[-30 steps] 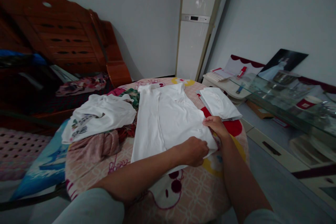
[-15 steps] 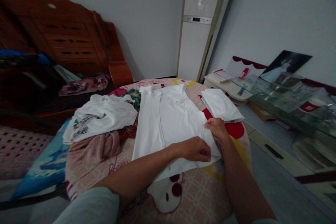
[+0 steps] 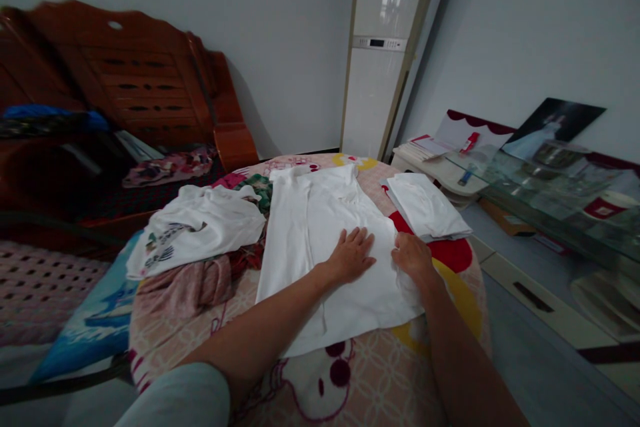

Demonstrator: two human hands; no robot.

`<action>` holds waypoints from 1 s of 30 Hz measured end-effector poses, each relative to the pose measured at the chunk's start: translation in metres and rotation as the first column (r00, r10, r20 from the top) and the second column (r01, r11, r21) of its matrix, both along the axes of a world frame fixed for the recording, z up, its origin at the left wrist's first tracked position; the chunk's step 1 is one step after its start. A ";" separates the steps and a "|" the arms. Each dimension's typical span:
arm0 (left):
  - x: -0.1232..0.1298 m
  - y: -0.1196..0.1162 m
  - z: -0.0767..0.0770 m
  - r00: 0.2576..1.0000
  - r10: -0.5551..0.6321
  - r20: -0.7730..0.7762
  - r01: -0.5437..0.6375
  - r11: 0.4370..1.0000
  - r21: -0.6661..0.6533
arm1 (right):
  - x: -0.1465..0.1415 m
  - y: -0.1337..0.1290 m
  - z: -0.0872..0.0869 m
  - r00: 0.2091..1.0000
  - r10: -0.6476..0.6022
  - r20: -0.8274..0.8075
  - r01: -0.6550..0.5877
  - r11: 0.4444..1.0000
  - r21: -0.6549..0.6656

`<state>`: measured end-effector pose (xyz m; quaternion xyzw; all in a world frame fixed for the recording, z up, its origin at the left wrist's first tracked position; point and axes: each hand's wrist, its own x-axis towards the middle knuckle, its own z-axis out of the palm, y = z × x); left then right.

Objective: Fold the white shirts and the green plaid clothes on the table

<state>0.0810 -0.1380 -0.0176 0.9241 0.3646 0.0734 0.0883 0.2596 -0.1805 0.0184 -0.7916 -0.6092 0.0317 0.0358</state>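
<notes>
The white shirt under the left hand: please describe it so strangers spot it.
Find the round table. In its middle, under the left hand, lies the white shirt. It is spread wide; the white garment to its left is crumpled, the white bundle to its right folded.

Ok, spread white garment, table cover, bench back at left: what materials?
White garment: probably matte cotton-like knit; soft creases, no shine. Table cover: perhaps plush fabric, matte; soft-looking print, pile unclear. Bench back: likely varnished wood; reddish-brown, slight sheen.
</notes>
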 end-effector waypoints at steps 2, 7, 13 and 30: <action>0.000 0.000 -0.001 1.000 -0.010 0.006 0.010 1.000 -0.012 | 0.003 0.000 -0.001 1.000 -0.006 0.005 0.006 1.000 0.007; -0.001 0.003 0.000 0.996 -0.005 0.094 0.012 0.997 -0.074 | 0.010 0.002 0.001 0.966 -0.007 -0.259 0.039 0.992 0.117; -0.003 0.023 -0.003 0.814 0.227 0.535 -0.058 0.948 -0.314 | -0.005 0.002 -0.001 0.539 0.132 -0.832 -0.022 0.989 0.143; 0.025 0.141 0.013 0.285 0.745 0.604 -0.011 0.632 -0.775 | -0.023 0.002 -0.009 0.688 0.134 -0.713 -0.114 0.991 0.076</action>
